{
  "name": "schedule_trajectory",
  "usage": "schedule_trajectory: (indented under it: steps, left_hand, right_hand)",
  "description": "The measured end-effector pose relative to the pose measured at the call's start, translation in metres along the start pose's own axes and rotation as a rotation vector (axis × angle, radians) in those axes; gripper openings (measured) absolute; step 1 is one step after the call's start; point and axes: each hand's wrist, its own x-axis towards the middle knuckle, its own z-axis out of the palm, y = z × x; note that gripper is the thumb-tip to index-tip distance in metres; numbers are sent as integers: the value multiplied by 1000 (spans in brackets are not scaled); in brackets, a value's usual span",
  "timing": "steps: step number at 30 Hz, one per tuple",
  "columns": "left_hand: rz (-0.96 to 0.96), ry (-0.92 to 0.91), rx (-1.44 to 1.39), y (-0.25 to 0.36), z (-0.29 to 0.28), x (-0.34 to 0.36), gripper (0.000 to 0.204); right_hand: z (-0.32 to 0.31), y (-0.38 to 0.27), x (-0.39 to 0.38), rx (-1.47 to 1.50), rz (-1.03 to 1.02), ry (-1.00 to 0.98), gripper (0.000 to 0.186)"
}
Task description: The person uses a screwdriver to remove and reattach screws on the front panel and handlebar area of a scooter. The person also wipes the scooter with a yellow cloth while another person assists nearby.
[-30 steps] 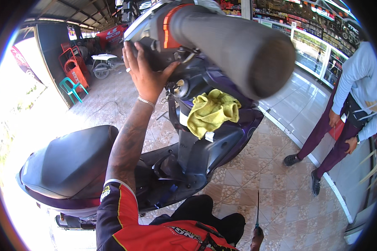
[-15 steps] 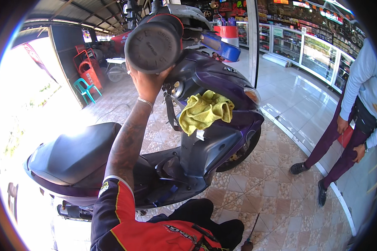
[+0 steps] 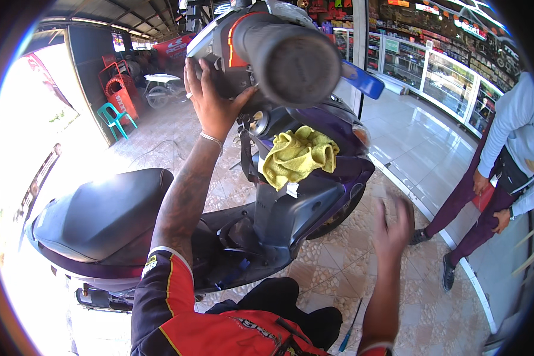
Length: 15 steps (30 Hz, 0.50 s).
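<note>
My left hand [image 3: 216, 101] grips the black housing [image 3: 224, 80] on the scooter's handlebar. Just right of it, a large round black grip end [image 3: 298, 67] points toward me beside an orange-red strip [image 3: 237, 38]. Below lies a crumpled yellow cloth [image 3: 299, 155] on the purple and black scooter body [image 3: 279, 219]. My right hand [image 3: 393, 222], motion-blurred, is raised right of the scooter with fingers apart and nothing seen in it. A long screwdriver with a blue handle [image 3: 344, 339] lies on the tiled floor near my lower right.
The black seat [image 3: 95, 213] stretches left. A person in light sleeves and maroon trousers [image 3: 463, 202] stands at the right by a white floor edge. Glass display cases [image 3: 448, 80] line the shop. A teal chair [image 3: 111, 118], red rack and white motorbike [image 3: 160, 86] are at the back left.
My right hand has let go of the screwdriver and risen from the lower edge. The handlebar end swung toward me, then partly back right, with my left hand still on it.
</note>
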Motion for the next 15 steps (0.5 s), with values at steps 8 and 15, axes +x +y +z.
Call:
schedule_trajectory:
  steps: [8,15]
  left_hand:
    - [149,145,23,6,-7,12,117]
    - [153,168,-49,5,-6,11,112]
  right_hand:
    - [132,-195,205,42,-250,-431,54]
    - [162,-207,210,-254,-451,-230,46]
